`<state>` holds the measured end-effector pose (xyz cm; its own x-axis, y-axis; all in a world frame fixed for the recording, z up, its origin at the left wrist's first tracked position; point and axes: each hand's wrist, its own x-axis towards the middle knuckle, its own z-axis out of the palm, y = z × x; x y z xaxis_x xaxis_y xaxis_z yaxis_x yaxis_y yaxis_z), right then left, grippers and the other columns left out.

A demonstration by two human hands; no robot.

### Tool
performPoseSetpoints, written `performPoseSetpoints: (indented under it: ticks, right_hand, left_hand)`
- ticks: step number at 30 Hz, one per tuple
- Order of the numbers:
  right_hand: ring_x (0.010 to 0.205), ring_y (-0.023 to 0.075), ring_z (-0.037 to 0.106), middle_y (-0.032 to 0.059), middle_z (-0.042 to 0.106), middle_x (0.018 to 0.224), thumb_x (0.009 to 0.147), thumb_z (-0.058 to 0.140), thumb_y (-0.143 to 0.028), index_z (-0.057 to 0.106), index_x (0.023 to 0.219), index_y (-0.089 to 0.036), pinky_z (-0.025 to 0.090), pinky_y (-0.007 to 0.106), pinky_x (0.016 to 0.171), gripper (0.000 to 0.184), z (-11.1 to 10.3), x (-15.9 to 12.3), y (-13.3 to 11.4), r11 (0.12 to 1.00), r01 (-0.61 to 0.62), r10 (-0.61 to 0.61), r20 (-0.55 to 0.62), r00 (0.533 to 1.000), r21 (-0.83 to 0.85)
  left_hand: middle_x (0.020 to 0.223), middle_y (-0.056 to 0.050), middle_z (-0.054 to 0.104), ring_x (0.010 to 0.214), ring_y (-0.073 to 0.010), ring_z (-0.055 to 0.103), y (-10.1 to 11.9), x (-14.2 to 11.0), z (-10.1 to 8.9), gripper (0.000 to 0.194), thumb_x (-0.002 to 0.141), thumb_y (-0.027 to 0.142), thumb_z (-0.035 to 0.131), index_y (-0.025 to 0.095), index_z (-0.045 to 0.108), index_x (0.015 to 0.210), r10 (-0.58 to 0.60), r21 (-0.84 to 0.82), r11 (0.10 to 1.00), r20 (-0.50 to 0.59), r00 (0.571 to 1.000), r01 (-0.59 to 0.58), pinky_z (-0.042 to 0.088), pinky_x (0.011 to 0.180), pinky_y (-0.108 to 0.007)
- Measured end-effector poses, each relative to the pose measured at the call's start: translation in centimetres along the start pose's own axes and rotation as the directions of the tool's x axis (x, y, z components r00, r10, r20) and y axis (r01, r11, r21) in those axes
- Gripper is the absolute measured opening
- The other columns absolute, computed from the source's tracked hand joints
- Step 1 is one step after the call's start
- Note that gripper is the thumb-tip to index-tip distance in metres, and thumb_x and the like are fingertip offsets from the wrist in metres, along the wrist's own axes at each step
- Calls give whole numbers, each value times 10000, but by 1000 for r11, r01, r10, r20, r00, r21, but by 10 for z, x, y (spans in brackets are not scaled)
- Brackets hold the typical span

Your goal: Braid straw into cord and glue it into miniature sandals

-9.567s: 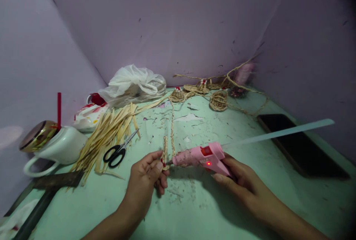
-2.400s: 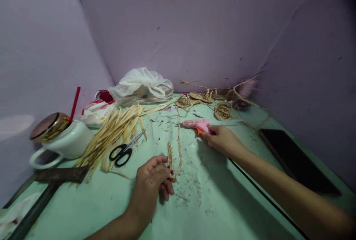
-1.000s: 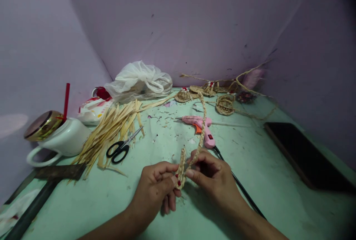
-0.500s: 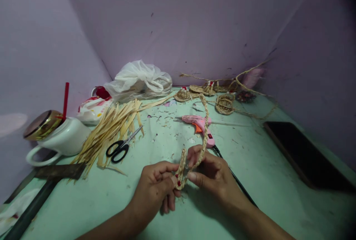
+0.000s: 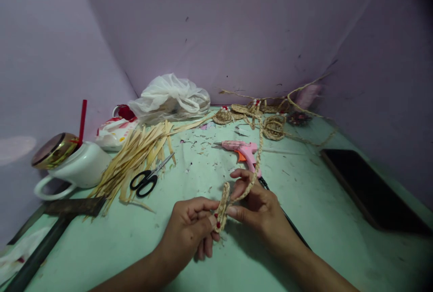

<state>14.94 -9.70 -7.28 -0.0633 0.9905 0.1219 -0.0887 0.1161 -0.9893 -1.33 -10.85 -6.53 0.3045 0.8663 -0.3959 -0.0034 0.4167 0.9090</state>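
My left hand pinches a small coiled piece of braided straw, which has red beads near its lower left edge. From that piece a loose length of straw braid runs up and to the right. My right hand is closed on the braid close to the coil, its thumb and fingers at the coil's right side. Just beyond my right hand a pink glue gun with an orange trigger lies on the table, its cord passing behind my wrist.
Black-handled scissors lie beside a bundle of straw strips. At left are a white mug and a hammer. A white plastic bag and several woven straw pieces line the back. A phone rests at right.
The loose braid has swung to the right and now curves lower over my right hand. My right hand has shifted slightly, laying the braid closer along the coil's side. My left hand keeps its hold.
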Motion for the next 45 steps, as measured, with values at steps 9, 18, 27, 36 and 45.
performPoseSetpoints:
  ticks: [9,18,27,36,45]
  right_hand:
    - [968,268,554,94,616,1059,574,775,-235,623,659,-192,414,425,813,180,-1,0,-1,985,-131,125,58,990,114]
    - [805,193,573,44,628,893,603,750,-195,620,711,-197,436,359,755,169,2,-2,0,978,-142,137,49,989,152]
    - [1055,258,504,73,568,1104,655,699,-186,639,743,-217,372,425,903,111,0,-6,-3,999,2,-7,124,992,42]
    - [1077,271,480,70,545,1142,671,700,-303,674,780,-241,395,442,885,128,-15,-2,0,996,41,-42,11,999,85]
    - [625,139,554,-5,607,683,616,730,-208,622,706,-194,456,287,595,142,-13,5,-1,996,-74,76,-39,996,52]
  left_hand:
    - [503,-4,559,307,-69,456,1,-1,-2,428,652,394,598,71,640,931,8,71,997,53,999,-11,324,287,-157]
    - [573,17,521,418,-74,452,0,-2,0,429,704,346,571,119,592,1067,141,251,957,37,989,-146,329,369,-174]
    - [647,14,579,497,-81,439,-10,-7,0,241,782,184,513,190,597,1008,596,735,482,125,793,-477,354,470,-182]
    - [514,46,420,438,-68,324,-6,-1,0,136,768,222,506,163,618,718,340,644,730,-53,939,-228,260,405,-179]
    - [520,44,411,442,-64,327,-5,-3,-1,151,768,223,506,158,635,723,399,646,703,-12,917,-298,257,404,-175]
